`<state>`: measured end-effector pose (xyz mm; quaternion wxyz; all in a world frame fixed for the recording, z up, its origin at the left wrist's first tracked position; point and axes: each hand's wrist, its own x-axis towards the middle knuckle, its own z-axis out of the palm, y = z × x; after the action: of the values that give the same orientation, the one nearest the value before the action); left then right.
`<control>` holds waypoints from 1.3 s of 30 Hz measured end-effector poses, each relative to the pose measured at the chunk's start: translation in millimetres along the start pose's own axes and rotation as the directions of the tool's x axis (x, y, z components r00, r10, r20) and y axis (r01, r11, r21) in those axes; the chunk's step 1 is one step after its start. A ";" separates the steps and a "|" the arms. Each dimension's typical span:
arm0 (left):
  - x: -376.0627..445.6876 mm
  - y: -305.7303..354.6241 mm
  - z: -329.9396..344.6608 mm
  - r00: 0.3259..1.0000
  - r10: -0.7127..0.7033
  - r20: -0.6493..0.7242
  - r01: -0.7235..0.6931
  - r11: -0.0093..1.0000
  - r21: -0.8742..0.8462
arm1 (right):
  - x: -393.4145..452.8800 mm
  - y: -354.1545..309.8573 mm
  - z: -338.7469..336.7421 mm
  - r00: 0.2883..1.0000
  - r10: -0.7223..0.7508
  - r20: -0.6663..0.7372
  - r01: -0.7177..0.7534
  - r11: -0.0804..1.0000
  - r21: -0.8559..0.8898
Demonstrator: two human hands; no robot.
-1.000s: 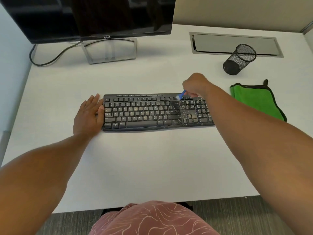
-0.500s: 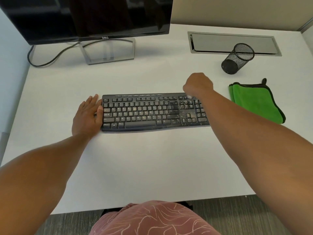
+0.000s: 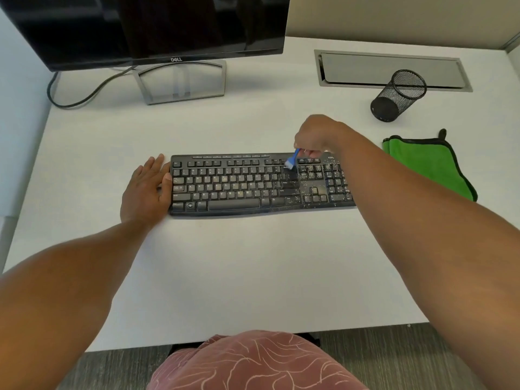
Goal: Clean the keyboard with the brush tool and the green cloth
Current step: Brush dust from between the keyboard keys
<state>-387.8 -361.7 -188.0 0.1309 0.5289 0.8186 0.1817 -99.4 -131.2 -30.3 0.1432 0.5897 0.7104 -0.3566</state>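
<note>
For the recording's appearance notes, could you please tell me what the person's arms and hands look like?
Both forearms are bare, with no sleeves in view. The left hand and right hand wear no gloves, and no rings, watch or wristbands are visible.

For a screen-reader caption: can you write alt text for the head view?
A person's right hand holds a small blue brush on a crumb-speckled black keyboard, while the left hand rests flat at its left end. A folded green cloth lies to the right on the white desk.
</note>
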 end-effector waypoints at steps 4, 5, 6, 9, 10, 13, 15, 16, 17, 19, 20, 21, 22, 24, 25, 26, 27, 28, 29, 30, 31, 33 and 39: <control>0.3 0.0 -0.3 1.000 -0.002 -0.001 0.002 1.000 0.001 | -1.3 -1.1 8.5 0.997 -0.083 0.000 0.080 0.960 -0.267; 0.4 0.0 -0.1 1.000 -0.002 0.000 0.002 1.000 -0.001 | -2.1 1.4 12.3 0.994 -0.065 0.084 0.086 0.956 -0.282; 0.5 0.0 0.0 1.000 -0.002 0.001 0.002 1.000 0.000 | -3.9 3.1 14.0 0.985 -0.040 0.171 0.086 0.957 -0.275; 0.9 -0.7 0.0 1.000 -0.001 0.008 0.001 1.000 0.006 | -6.2 1.4 8.5 0.976 -0.065 0.208 0.117 0.962 -0.246; 1.0 -0.9 0.1 1.000 0.000 0.009 0.000 1.000 0.007 | -4.7 -1.1 5.7 0.984 -0.102 0.143 0.136 0.957 -0.255; 0.6 0.2 -0.3 1.000 -0.001 0.005 0.001 1.000 0.001 | -2.0 -4.2 6.7 0.974 -0.223 -0.034 0.190 0.893 -0.409; 0.3 1.3 -0.9 1.000 -0.006 0.000 0.006 1.000 -0.006 | -3.5 0.4 13.8 0.978 -0.205 0.038 0.198 0.860 -0.470; -0.1 1.7 -0.9 1.000 -0.007 0.000 0.007 1.000 -0.007 | -4.0 4.1 15.9 0.981 -0.156 0.116 0.192 0.867 -0.460; -0.3 1.8 -0.7 1.000 -0.006 0.000 0.006 1.000 -0.005 | -5.9 6.5 16.0 0.974 -0.099 0.204 0.180 0.883 -0.433; -0.1 1.2 -0.9 1.000 -0.003 0.002 0.003 1.000 0.001 | -10.4 8.1 13.2 0.954 -0.014 0.300 0.132 0.918 -0.375; 0.0 0.7 -0.7 1.000 -0.003 0.004 0.003 1.000 0.003 | -9.4 8.6 10.6 0.962 -0.025 0.270 0.128 0.920 -0.370; 0.1 0.6 -0.5 1.000 -0.003 0.006 0.003 1.000 0.005 | -6.2 8.7 7.7 0.977 -0.061 0.204 0.137 0.912 -0.386; 0.3 0.4 -0.2 1.000 -0.003 0.008 0.003 1.000 0.007 | -3.8 7.7 6.1 0.987 -0.107 0.122 0.149 0.894 -0.423; 0.8 -0.4 0.4 1.000 -0.003 0.007 0.003 1.000 0.012 | -1.6 6.9 8.0 0.982 -0.189 -0.011 0.163 0.871 -0.463; 0.9 -1.1 1.0 1.000 -0.003 0.007 0.003 1.000 0.013 | -1.9 8.7 10.7 0.981 -0.190 -0.029 0.157 0.877 -0.453; 1.1 -1.8 1.6 1.000 -0.004 0.008 0.003 1.000 0.013 | -2.4 11.8 13.8 0.986 -0.165 0.000 0.148 0.887 -0.438; 1.5 -2.0 2.0 1.000 -0.005 0.008 0.005 1.000 0.011 | -4.3 14.7 16.3 0.991 -0.111 0.075 0.133 0.896 -0.423; 2.0 -2.4 2.2 1.000 -0.006 0.008 0.006 1.000 0.010 | -7.1 16.5 17.7 0.985 -0.051 0.164 0.113 0.911 -0.396; 2.1 -2.2 1.8 1.000 -0.005 0.008 0.005 1.000 0.012 | -9.1 17.2 17.6 0.972 -0.005 0.236 0.096 0.922 -0.376; 2.0 -2.3 1.5 1.000 -0.003 0.008 0.003 1.000 0.013 | -11.9 16.4 16.2 0.964 0.013 0.264 0.085 0.930 -0.358; 1.6 -1.7 1.2 1.000 0.000 0.008 0.000 1.000 0.013 | -12.9 15.6 13.6 0.970 0.002 0.244 0.086 0.933 -0.348; 1.3 -0.1 0.5 1.000 0.003 0.004 -0.003 1.000 0.008 | -9.7 11.7 7.3 0.987 -0.065 0.144 0.111 0.932 -0.345; 1.5 -0.6 0.3 1.000 0.003 0.001 -0.003 1.000 0.001 | -6.3 15.2 21.2 0.991 -0.133 -0.015 0.115 0.904 -0.412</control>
<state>-388.8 -360.6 -188.5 0.1308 0.5301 0.8179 0.1812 -88.1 -149.4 -46.4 0.2255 0.5076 0.8083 -0.1953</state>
